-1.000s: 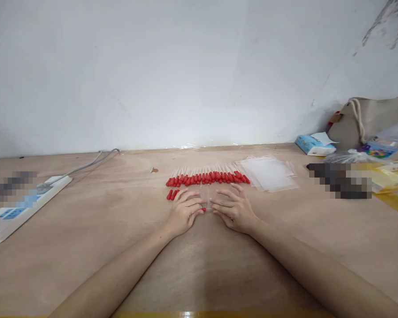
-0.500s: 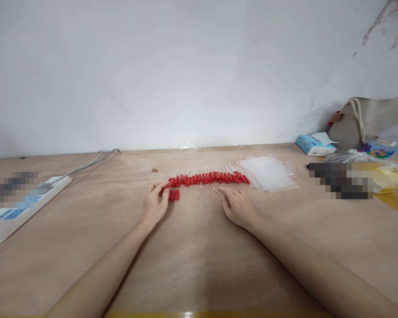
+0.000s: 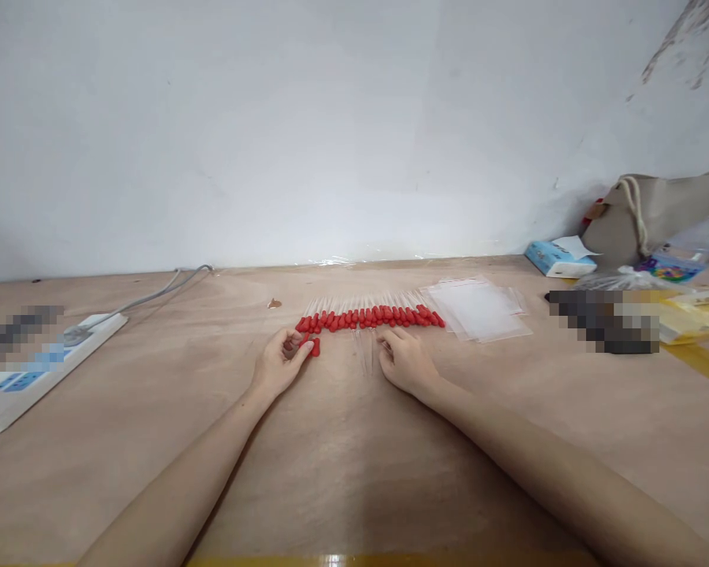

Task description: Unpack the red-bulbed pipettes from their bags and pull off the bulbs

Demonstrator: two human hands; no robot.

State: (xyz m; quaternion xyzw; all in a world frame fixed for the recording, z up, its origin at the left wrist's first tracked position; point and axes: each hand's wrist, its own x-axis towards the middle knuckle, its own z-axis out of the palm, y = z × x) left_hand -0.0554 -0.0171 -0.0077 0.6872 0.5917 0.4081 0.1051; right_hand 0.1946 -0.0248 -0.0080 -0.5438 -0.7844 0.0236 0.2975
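Note:
My left hand (image 3: 279, 361) pinches a red rubber bulb (image 3: 304, 339) between thumb and fingers, most of it covered by the fingertips. Just right of the thumb lies another red bulb (image 3: 315, 348). My right hand (image 3: 406, 358) has its fingers curled closed; what is in them, if anything, is hidden. Beside those fingertips, several thin clear tubes (image 3: 364, 350) lie on the table. Behind both hands runs a row of droppers (image 3: 372, 316), their red bulbs toward me and their clear tips pointing to the wall.
Flat clear plastic bags (image 3: 478, 311) lie right of the row. Farther right are a tissue box (image 3: 558, 259), a grey bag (image 3: 667, 213) and a yellow package (image 3: 697, 315). A white power strip (image 3: 53, 374) with a grey cable (image 3: 154, 297) lies at the left.
My left hand has moved left from the clear tubes to the loose red bulbs and closed on one. My right hand, after holding a thin clear tube, has drawn slightly left with fingers curled.

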